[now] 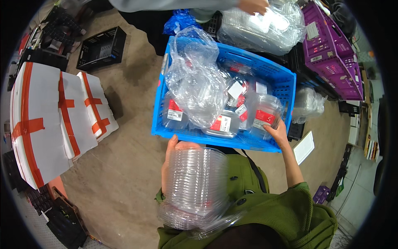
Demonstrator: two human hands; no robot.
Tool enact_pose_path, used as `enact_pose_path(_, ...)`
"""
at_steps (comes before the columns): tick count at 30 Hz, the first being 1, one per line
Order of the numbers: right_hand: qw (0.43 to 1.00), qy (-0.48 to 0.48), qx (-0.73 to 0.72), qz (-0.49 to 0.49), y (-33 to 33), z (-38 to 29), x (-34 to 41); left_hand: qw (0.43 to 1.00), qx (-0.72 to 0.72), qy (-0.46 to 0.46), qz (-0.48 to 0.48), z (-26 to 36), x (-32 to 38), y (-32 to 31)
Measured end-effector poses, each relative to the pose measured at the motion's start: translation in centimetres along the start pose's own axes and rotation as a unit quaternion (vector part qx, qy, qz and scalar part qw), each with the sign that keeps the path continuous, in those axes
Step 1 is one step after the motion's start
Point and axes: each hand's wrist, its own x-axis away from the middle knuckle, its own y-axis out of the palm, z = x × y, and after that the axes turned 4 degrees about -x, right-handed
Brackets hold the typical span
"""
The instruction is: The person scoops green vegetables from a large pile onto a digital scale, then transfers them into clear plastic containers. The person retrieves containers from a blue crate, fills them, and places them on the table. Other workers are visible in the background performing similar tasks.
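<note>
Against my body my left hand (170, 158) holds a tall stack of clear plastic containers (199, 180), just below the near edge of a blue plastic crate (217, 143). My right hand (278, 132) reaches inside the crate's right near corner, gripping a clear plastic container with a red label (264, 116). Other labelled clear containers (225, 123) lie beside it in the crate. A clear plastic bag (199, 87) with clear plastic ware inside covers the crate's left part. The fingers under the stack are partly hidden.
Across the crate, another person's hand (253, 6) touches a large plastic-wrapped bundle (261, 29). Purple crates (332, 59) stand at right. White foam boxes with orange tape (46, 124) and a black crate (101, 49) are at left. A white lid (304, 147) lies on the floor.
</note>
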Motion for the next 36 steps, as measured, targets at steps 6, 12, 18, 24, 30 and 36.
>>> enact_pose_path(6,0.976,-0.075,-0.185,-0.09,11.5,-13.2,3.2,0.998,-0.032,0.054,0.013,3.2,4.1,-2.3)
enact_pose_path(12,0.911,-0.111,-0.317,-0.24,16.9,-18.7,7.1,0.995,0.073,0.059,0.03,7.2,8.7,-7.1)
enact_pose_path(18,0.871,-0.086,-0.469,-0.117,26.5,-22.7,9.2,0.992,0.078,0.092,0.042,9.9,12.4,-11.5)
enact_pose_path(24,0.928,-0.135,-0.345,-0.038,35.0,-22.9,7.9,0.992,0.049,0.115,0.037,12.6,13.7,-13.3)
enact_pose_path(30,0.956,-0.157,-0.212,-0.127,36.7,-22.7,5.8,0.989,0.009,0.129,0.064,16.1,12.0,-14.2)
enact_pose_path(36,0.878,-0.048,-0.473,-0.051,39.2,-24.4,1.2,0.988,0.06,0.14,0.028,21.3,8.9,-14.9)
